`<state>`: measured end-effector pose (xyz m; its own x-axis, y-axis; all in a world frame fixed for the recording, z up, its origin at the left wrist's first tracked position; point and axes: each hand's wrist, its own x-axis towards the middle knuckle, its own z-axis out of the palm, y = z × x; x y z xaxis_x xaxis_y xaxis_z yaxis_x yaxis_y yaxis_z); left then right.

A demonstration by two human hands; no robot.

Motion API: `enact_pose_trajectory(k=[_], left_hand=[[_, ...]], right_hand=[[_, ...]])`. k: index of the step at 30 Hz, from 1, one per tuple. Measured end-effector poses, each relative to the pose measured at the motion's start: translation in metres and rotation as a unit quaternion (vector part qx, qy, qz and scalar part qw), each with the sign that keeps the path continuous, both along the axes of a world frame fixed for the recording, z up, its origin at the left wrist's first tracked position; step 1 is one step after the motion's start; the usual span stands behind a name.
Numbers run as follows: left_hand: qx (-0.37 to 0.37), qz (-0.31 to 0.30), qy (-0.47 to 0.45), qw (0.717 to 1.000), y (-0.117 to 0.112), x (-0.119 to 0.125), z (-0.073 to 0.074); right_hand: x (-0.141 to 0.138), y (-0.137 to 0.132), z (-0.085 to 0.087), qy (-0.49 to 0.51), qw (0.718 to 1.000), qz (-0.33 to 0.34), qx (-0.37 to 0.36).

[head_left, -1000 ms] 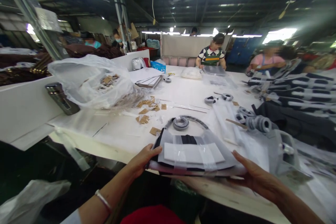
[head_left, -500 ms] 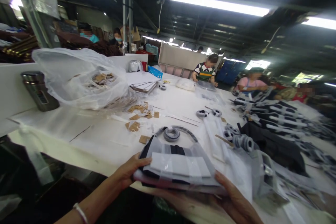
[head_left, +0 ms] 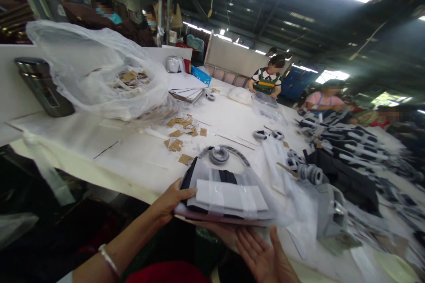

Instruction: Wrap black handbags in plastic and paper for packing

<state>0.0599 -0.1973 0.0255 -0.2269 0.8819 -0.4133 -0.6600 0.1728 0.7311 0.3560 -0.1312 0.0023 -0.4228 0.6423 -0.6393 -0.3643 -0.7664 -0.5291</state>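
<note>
A black handbag (head_left: 229, 177) lies at the near edge of the table, covered in translucent wrapping, with a white foam strip (head_left: 229, 196) taped across its front. Its wrapped handle arches away behind it, and a coiled wrapped strap (head_left: 219, 154) rests inside that arch. My left hand (head_left: 175, 196) grips the bag's left end, thumb on top and the other fingers mostly hidden underneath. Below the bag's right front edge, my right hand (head_left: 262, 252) is turned palm up with its fingers spread and nothing in it.
Brown paper tags (head_left: 181, 128) lie scattered beyond the bag. A large clear plastic bag (head_left: 99, 84) and a dark thermos (head_left: 43, 86) stand at left. On the right are a tape dispenser (head_left: 332, 212), wrapped strap coils (head_left: 308, 172) and black bags (head_left: 341, 177). People work across the table.
My right hand has let go of the handbag's right end and turned palm up below it. The left hand keeps its hold. The camera view has tilted downward.
</note>
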Motion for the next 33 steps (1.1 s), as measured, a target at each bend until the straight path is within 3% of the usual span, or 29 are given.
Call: enact_pose_trajectory(k=[3,9,13,16,19,22,24,26,28,30,33], left_hand=[[0.007,0.012,0.003,1.000,-0.006,0.010,0.000],[0.071,0.033,0.069,0.995,-0.010,0.022,0.004],[0.091,0.036,0.094,0.991,0.001,0.026,0.007],[0.108,0.050,0.078,0.990,0.025,0.025,0.017],[0.138,0.046,0.049,0.988,0.061,0.018,0.039],[0.182,0.019,0.007,0.983,0.105,0.007,0.064],[0.217,0.015,-0.034,0.975,0.135,0.003,0.071],[0.233,0.043,-0.022,0.971,0.165,0.006,0.064],[0.221,0.056,0.083,0.970,0.191,0.017,0.043],[0.191,0.000,0.236,0.953,0.209,0.036,0.014],[0.149,-0.099,0.401,0.898,0.221,0.065,-0.025]], right_hand=[[-0.019,-0.008,0.009,-0.007,1.000,0.015,-0.012],[-0.044,-0.004,0.026,-0.035,0.995,-0.047,-0.083],[-0.054,0.009,0.021,-0.071,0.992,-0.099,-0.032],[-0.059,0.031,0.028,-0.073,0.989,-0.128,0.022],[-0.066,0.068,0.059,-0.046,0.981,-0.157,0.100],[-0.076,0.115,0.105,-0.038,0.968,-0.192,0.156],[-0.086,0.149,0.136,-0.041,0.959,-0.213,0.184],[-0.099,0.183,0.162,-0.038,0.950,-0.224,0.212],[-0.116,0.215,0.180,-0.039,0.945,-0.232,0.226],[-0.138,0.247,0.187,-0.041,0.943,-0.237,0.230],[-0.178,0.295,0.178,-0.040,0.943,-0.238,0.229]])
